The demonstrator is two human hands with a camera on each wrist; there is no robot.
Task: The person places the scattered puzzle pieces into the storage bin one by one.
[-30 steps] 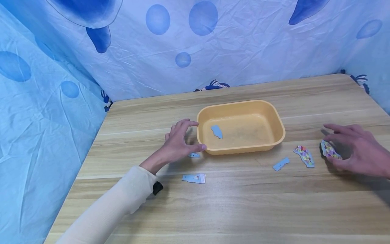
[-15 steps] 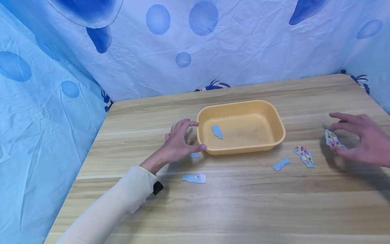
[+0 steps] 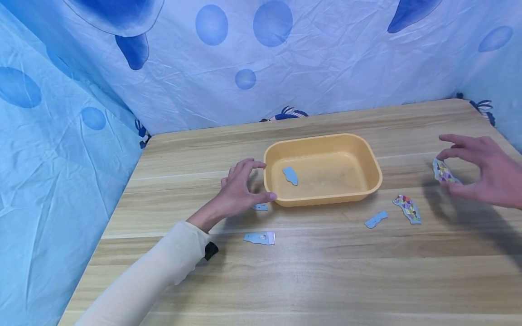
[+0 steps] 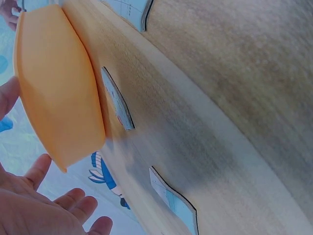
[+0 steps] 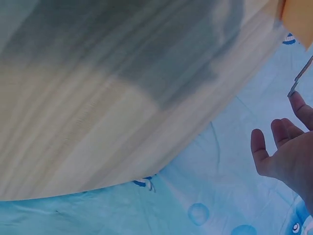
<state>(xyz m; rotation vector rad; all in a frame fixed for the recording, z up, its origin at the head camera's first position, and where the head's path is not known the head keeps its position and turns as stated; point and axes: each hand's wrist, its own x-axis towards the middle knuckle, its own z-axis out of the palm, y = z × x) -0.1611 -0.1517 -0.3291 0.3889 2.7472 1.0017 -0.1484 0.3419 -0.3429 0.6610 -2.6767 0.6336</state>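
Note:
My left hand [image 3: 240, 188] touches the left end of a yellow-orange plastic basin [image 3: 318, 199] with thumb and index finger, the other fingers loose. In the left wrist view, those fingertips meet the basin's rim [image 4: 19, 54]. My right hand [image 3: 483, 170] pinches a colourful puzzle piece [image 3: 443, 172] between thumb and fingers, held above the table at the right. Only its thin edge shows in the right wrist view, beside my right hand [image 5: 288, 147]. One blue puzzle piece [image 3: 290, 175] lies inside the basin.
On the wooden table [image 3: 326, 276] lie a multicoloured puzzle piece [image 3: 408, 209], a small blue piece [image 3: 376, 219], a pale blue piece [image 3: 259, 238] and another piece [image 3: 259, 207] partly behind the left hand. A blue curtain [image 3: 183, 90] hangs along the table's back and left.
My right hand has lifted the colourful puzzle piece off the table and carried it upward and away from the near edge. The left hand and basin have stayed in place.

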